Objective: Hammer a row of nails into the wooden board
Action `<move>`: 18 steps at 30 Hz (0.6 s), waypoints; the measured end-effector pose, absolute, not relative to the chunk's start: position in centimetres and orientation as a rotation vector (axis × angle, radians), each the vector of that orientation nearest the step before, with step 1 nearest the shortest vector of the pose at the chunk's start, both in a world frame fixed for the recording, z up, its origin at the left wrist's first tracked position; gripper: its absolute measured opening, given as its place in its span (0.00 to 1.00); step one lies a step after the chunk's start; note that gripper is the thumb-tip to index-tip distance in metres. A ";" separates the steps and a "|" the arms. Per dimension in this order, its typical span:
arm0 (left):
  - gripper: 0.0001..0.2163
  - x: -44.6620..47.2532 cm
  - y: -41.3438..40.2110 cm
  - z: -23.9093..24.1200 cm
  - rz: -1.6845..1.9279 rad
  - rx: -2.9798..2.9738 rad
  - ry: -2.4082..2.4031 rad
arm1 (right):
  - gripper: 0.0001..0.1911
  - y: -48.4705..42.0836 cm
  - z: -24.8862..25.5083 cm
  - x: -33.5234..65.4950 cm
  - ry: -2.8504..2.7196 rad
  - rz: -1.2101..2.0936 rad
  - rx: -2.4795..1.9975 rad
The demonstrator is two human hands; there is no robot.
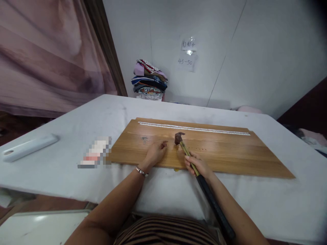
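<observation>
A claw hammer (198,172) with a rusty head, a yellow-green shaft and a long black grip is in my right hand (198,164). My fingers wrap its shaft just below the head, which is over the board. My left hand (155,152) rests on the wooden board (230,160) to the left of the hammer head. Its fingers are curled together, and whatever they pinch is too small to make out. Left of that hand lies a small pile of nails (144,139). Several small dark points (200,149) form a row on the board, right of the hammer.
Two white strips (194,128) run along the board's far side. The board lies on a white-covered table (84,119). At left are a white long-handled object (30,147) and a pixelated item (95,152). Folded cloths (149,81) are stacked by the wall.
</observation>
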State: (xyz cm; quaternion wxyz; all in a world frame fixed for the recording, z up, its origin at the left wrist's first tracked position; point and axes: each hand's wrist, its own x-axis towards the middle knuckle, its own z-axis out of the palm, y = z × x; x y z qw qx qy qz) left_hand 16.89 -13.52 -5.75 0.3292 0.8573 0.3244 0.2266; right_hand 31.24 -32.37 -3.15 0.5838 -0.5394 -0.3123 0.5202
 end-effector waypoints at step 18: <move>0.09 16.8 -13.5 -6.0 0.672 2.256 0.777 | 0.22 -32.4 -3.7 31.5 -0.753 1.228 -1.198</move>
